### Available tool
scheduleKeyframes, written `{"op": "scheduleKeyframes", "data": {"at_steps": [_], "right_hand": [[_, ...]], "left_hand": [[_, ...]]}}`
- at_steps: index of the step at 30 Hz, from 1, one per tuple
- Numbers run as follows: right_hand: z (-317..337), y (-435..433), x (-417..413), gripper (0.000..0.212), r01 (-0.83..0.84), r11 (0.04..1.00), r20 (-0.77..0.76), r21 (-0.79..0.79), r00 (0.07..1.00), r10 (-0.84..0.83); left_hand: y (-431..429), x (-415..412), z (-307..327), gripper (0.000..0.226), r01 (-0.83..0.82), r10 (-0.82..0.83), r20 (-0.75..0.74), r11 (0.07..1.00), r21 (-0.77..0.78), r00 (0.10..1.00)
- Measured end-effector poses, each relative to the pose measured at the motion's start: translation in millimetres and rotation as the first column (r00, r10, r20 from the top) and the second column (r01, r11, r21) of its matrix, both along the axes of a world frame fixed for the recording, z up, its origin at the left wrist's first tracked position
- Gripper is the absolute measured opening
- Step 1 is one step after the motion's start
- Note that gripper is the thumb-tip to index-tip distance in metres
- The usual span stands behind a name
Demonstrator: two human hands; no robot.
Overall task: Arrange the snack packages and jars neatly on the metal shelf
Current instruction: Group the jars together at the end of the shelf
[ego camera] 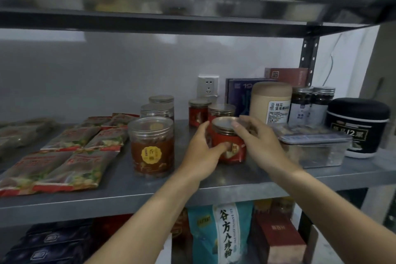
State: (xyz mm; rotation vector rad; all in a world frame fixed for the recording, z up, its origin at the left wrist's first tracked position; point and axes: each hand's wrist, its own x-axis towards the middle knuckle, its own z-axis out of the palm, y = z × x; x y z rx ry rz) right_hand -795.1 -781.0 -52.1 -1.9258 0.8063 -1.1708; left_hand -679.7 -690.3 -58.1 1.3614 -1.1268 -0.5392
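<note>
A red-labelled jar (225, 135) with a metal lid stands on the grey metal shelf (150, 188). My left hand (201, 152) wraps its left side and my right hand (257, 141) holds its right side and lid edge. Two more red jars (198, 111) stand in a row behind it. Left of my hands stands a clear jar with a yellow sticker (152, 148), with two clear jars (157, 110) behind. Several red snack packets (64, 163) lie flat in rows at the left.
At the right stand a beige canister (271, 103), two dark jars (311, 105), a black tub (360, 126) and a clear lidded box (315, 148). Boxes lean on the back wall by a socket (207, 87). A lower shelf holds a teal bag (222, 233) and boxes.
</note>
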Motion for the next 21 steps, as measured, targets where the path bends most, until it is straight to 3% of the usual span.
{"op": "scheduleKeyframes", "data": {"at_steps": [4, 8, 21], "right_hand": [[-16, -4, 0, 0.032, -0.067, 0.997, 0.064, -0.045, 0.996, 0.070], [-19, -7, -2, 0.035, -0.130, 0.990, 0.078, -0.060, 0.988, 0.134], [-18, -3, -3, 0.041, -0.149, 0.986, 0.075, -0.076, 0.985, 0.154]], "left_hand": [[-5, 5, -8, 0.056, 0.024, -0.023, -0.081, 1.000, 0.012, 0.996], [-5, 8, -12, 0.053, -0.020, 0.017, -0.119, 1.000, -0.022, 0.993], [-4, 10, -15, 0.059, -0.028, 0.026, -0.102, 0.999, -0.026, 0.995]]}}
